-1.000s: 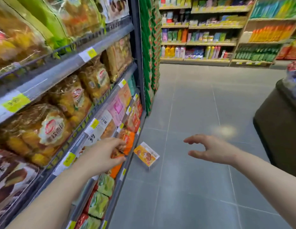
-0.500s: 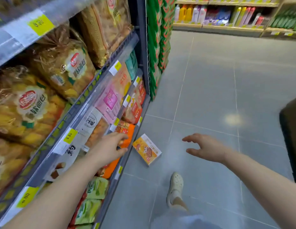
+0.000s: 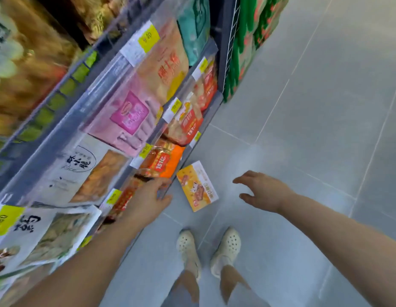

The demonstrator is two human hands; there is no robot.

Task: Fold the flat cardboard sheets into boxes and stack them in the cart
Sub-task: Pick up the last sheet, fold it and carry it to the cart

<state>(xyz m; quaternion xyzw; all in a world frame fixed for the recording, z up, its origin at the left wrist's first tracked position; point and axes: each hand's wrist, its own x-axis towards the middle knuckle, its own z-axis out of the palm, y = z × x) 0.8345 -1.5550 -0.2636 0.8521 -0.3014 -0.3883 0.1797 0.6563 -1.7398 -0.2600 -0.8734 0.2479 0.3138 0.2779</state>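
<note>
Bending down to a small box on the shop floor

The view has tipped down since a moment ago: two white shoes (image 3: 225, 249) now show, and the yellow box (image 3: 197, 186) on the grey floor (image 3: 314, 129) looks closer. The right hand (image 3: 262, 191) hangs beside it with spread fingers and holds nothing. The left hand (image 3: 146, 200) rests at the edge of the low shelf (image 3: 201, 129) by the orange packs (image 3: 165, 161); its fingertips are hard to see, so I cannot tell if it grips anything. No flat cardboard sheets and no cart show here, so the folding looks not begun. The shelves on the left are blurry and cut off
</note>
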